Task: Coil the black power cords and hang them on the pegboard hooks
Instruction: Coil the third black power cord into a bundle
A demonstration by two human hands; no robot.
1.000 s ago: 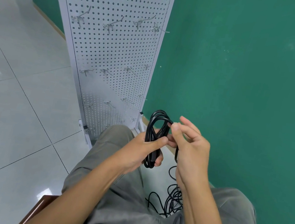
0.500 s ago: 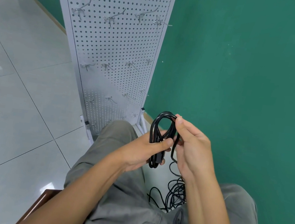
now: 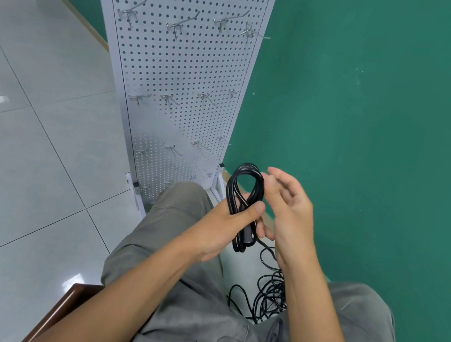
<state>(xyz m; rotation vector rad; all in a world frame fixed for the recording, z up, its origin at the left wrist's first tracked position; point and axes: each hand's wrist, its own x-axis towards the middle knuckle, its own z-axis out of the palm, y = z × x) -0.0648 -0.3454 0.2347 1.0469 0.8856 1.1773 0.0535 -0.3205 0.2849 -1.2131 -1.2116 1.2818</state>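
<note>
Left hand (image 3: 222, 222) at frame centre, fingers and thumb curled round coiled cord (image 3: 244, 202), forearm running in from lower left. Right hand (image 3: 288, 208) just right of it, fingers loosely spread, motion-blurred, holding nothing; forearm from lower right.

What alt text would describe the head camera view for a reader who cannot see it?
A seated person's left hand grips a coiled black power cord, while the right hand is open beside it. A white perforated metal pegboard with bare metal hooks stands ahead against a green wall; more loose black cord lies on the floor.
</note>
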